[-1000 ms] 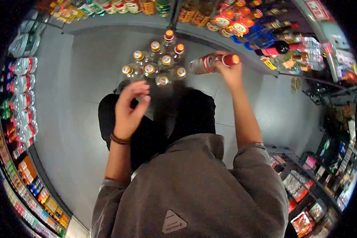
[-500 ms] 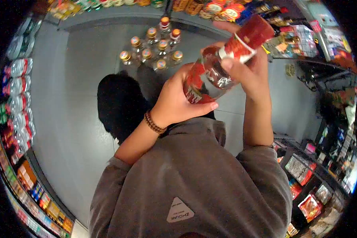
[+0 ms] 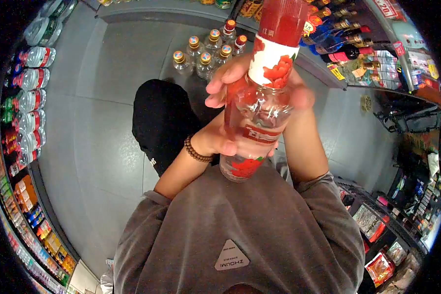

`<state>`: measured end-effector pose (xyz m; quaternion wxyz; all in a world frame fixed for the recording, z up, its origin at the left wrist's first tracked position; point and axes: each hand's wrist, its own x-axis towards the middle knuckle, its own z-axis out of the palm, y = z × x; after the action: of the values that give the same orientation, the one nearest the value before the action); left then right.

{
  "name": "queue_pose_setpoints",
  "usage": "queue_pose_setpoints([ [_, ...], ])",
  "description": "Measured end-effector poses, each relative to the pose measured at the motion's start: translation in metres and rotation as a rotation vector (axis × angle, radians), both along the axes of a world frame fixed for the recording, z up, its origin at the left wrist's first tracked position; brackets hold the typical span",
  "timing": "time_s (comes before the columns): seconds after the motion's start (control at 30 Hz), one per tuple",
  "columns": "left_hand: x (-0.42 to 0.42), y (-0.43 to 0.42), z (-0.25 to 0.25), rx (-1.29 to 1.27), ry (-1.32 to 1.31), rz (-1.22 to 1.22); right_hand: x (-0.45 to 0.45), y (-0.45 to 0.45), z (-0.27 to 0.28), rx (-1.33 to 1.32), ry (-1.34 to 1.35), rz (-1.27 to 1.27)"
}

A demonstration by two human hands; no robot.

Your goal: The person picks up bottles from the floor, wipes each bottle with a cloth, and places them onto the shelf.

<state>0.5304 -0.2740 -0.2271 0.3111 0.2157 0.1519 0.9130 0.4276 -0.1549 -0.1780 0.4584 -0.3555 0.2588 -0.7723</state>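
Observation:
A clear glass liquor bottle with red flower prints, a white flowered neck band and a tall red cap is held up close before me, tilted with its cap away from my body. My left hand, with a brown bead bracelet on its wrist, is wrapped round the bottle's lower body. Around the neck and shoulder closes my right hand, its fingers on the left side and its blurred thumb on the right. The bottle hides part of both hands. Beyond it, several clear bottles with gold and red caps stand grouped on the floor.
Packed water bottles line the left side above a shelf of small goods. Liquor bottles fill the back right shelf. Packaged goods are at lower right. My dark-clothed knee is over the grey tiled floor.
The bottle has swung more upright in view, come closer and moved slightly left. My left hand has shifted lower on it; both hands still hold it. The view has shifted slightly.

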Motion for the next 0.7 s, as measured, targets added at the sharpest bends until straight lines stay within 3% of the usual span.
queue_pose_setpoints([
  [0.07,0.008,0.003,0.010,-0.050,-0.057,0.080,0.003,0.002,-0.002,0.017,0.047,0.003],
  [0.13,0.013,0.004,0.019,-0.280,-0.175,0.225,0.009,0.002,0.001,0.107,0.000,-0.117],
  [0.2,0.015,-0.006,0.013,-0.308,-0.156,0.209,0.015,-0.002,-0.003,0.114,-0.078,-0.195],
  [0.23,0.019,-0.012,0.010,-0.373,-0.143,0.280,0.014,-0.003,-0.012,0.314,-0.133,-0.521],
  [0.3,0.029,-0.031,-0.001,-0.456,-0.135,0.416,0.014,-0.004,-0.027,0.600,-0.135,-0.797],
  [0.37,0.042,-0.054,-0.011,-0.461,-0.165,0.560,0.022,-0.011,-0.048,0.773,-0.134,-0.669],
  [0.43,0.058,-0.084,-0.006,-0.458,-0.221,0.677,0.039,-0.019,-0.096,0.786,0.246,-0.445],
  [0.53,0.094,-0.125,-0.003,-0.415,-0.221,0.917,0.057,-0.052,-0.153,0.986,0.203,-0.080],
  [0.67,0.146,-0.146,-0.002,-0.377,-0.276,1.235,0.058,-0.096,-0.315,1.130,0.353,-0.092],
  [0.7,0.155,-0.143,0.006,-0.434,-0.392,1.324,0.055,-0.111,-0.349,1.184,0.422,-0.119],
])
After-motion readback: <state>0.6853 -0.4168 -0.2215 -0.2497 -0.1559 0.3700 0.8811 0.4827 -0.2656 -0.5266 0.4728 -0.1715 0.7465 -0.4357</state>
